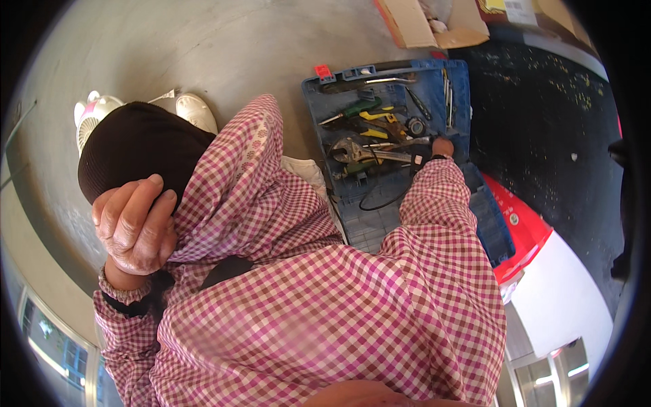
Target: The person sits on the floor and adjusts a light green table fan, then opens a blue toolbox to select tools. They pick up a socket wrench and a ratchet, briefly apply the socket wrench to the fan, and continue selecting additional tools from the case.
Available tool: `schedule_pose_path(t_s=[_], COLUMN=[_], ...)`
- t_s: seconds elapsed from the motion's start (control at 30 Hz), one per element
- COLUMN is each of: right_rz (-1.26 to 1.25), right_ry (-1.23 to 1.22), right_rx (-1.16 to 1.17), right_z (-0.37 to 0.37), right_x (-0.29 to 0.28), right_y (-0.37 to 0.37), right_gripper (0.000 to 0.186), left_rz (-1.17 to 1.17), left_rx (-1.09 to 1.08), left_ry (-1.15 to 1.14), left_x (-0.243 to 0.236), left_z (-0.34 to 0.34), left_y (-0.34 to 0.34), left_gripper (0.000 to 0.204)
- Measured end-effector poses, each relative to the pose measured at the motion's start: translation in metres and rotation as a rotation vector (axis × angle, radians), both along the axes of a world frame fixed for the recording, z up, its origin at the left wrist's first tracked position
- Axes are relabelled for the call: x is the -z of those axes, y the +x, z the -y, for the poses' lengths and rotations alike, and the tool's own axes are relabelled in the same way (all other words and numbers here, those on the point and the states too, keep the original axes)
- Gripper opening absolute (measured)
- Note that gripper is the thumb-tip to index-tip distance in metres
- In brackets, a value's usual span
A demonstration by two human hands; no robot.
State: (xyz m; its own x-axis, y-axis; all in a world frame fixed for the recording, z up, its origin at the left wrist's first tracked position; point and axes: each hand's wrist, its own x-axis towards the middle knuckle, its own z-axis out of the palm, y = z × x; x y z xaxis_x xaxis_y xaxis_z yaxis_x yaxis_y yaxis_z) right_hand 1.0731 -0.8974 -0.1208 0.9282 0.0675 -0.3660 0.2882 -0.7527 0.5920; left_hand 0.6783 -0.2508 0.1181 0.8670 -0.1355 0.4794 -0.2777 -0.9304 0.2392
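My right hand (443, 147) reaches into an open blue toolbox (463, 78), at its right side beside the end of a metal tool. Its fingers are mostly hidden, so any grip cannot be made out. Left of it lie a large adjustable wrench (349, 150), a yellow-handled tool (384, 121) and a small black roll (415, 125). A green-and-black screwdriver (359, 108) rests farther back. On my dark-covered knee (139, 139), my left hand (135, 227) sits with its fingers curled together and no object showing in them.
A cardboard box (413, 27) stands beyond the toolbox. To the right are a black surface (536, 129), a red bag (525, 230) and a white panel (563, 292). White shoes (195, 110) are on the grey floor (203, 47). A black cable (380, 207) loops over the toolbox's near half.
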Motion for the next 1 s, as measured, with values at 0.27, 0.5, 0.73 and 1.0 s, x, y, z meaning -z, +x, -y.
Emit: schedule_pose_path(t_s=[0.27, 0.5, 0.73, 1.0], right_rz=[-0.191, 0.064, 0.557, 1.031], right_ry=[-0.212, -0.040, 0.386, 1.025], right_rx=[0.204, 0.430, 0.771, 0.499], right_z=[-0.003, 0.009, 0.005, -0.059], right_x=[-0.036, -0.043, -0.051, -0.004], right_y=[-0.010, -0.030, -0.051, -0.105], right_gripper=[0.025, 0.029, 0.033, 0.028], left_rz=[0.090, 0.100, 0.124, 0.003], left_rx=[0.037, 0.056, 0.091, 0.052], left_ry=[0.024, 0.021, -0.005, 0.009], left_x=[-0.005, -0.006, 0.003, 0.011], left_z=[-0.014, -0.018, -0.007, -0.003], left_y=[-0.005, -0.008, -0.003, -0.003], left_gripper=[0.028, 0.027, 0.027, 0.029])
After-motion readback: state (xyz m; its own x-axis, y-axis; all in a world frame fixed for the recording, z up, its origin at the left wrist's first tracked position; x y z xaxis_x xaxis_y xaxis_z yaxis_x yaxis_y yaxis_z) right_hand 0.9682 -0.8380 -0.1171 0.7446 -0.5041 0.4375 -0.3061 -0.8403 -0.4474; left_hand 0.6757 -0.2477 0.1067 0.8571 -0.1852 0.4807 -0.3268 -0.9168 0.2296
